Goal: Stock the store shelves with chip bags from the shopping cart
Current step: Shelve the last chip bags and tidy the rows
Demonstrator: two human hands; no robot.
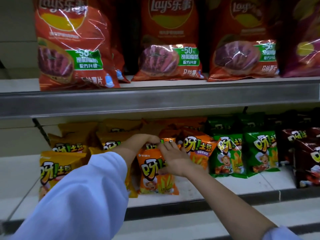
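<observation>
An orange chip bag (155, 177) stands upright at the front of the lower shelf (225, 186). My left hand (138, 142) reaches over its top edge, fingers curled down on the bag's upper rim. My right hand (173, 158) lies against the bag's right side and front, fingers spread and pinching its top corner. More orange bags (199, 148) stand just behind and to the right. The shopping cart is out of view.
Yellow bags (57, 168) fill the lower shelf's left, green bags (242, 153) and dark brown bags (304, 156) its right. Large red Lay's bags (169, 40) line the upper shelf (155, 97), whose metal lip overhangs my hands.
</observation>
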